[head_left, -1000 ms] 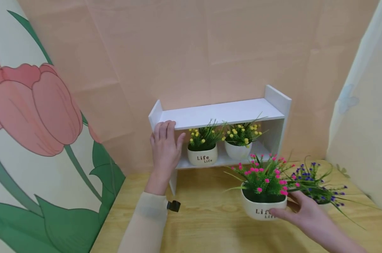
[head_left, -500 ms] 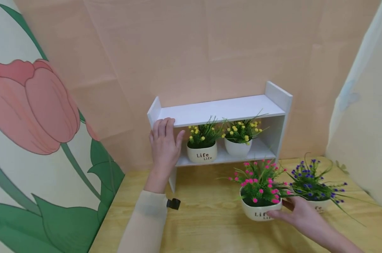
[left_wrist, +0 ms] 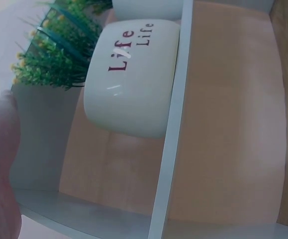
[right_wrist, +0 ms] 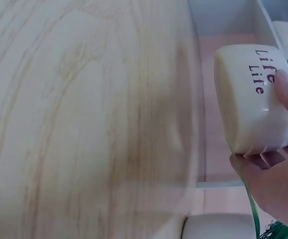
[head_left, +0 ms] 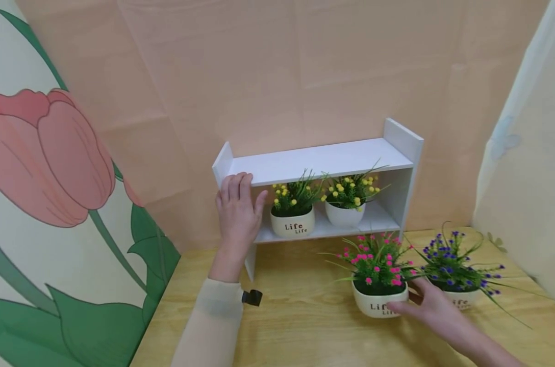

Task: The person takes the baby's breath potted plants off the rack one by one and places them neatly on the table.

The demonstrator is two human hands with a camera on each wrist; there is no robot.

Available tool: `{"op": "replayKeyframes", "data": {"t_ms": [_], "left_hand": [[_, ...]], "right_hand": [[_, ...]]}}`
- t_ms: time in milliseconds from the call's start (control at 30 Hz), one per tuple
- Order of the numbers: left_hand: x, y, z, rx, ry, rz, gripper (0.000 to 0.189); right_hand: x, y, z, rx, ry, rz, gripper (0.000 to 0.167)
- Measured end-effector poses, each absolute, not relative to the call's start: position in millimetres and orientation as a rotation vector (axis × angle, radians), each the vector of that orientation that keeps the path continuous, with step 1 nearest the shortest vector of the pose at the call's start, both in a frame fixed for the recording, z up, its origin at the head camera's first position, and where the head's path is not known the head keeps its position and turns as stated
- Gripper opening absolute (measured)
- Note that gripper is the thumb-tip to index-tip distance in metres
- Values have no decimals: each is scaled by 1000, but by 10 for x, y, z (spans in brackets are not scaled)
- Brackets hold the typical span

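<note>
A potted plant with pink flowers is held just above the table by my right hand, thumb on its front by the "Life" lettering. The right wrist view shows the white pot with fingers along one side. On the left end of the white shelf, my left hand rests with its fingers over the top board's front edge, thumb spread away. Inside the shelf stand two pots with yellow flowers, one lettered "Life" and one plain white.
To the right of my right hand, a potted plant with blue-purple flowers stands on the wooden table. Long grass blades stick out from the plants. A peach cloth hangs behind the shelf, and a tulip-printed panel is at left.
The pink-flowered pot has shifted slightly left and down, then slightly right, in my right hand. My left hand stays on the shelf. The head view has tilted a little.
</note>
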State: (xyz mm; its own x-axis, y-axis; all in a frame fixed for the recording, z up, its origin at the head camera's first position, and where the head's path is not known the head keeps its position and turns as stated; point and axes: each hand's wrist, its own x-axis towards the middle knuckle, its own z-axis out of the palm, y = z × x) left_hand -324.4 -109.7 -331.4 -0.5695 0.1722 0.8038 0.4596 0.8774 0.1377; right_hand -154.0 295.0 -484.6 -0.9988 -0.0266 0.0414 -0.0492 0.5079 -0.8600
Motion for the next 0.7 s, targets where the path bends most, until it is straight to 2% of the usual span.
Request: {"op": "replayKeyframes", "data": {"t_ms": [600,700], "left_hand": [[-3242,-1091,-3326,-453,-2165,-439,54],[-3239,-1091,-3321,-449,-2180,-441,54]], "right_hand": [[-1637,3100,-5088,58,-2751,1506,104],[-1648,3134,-5119,79,-2756,1487,102]]}}
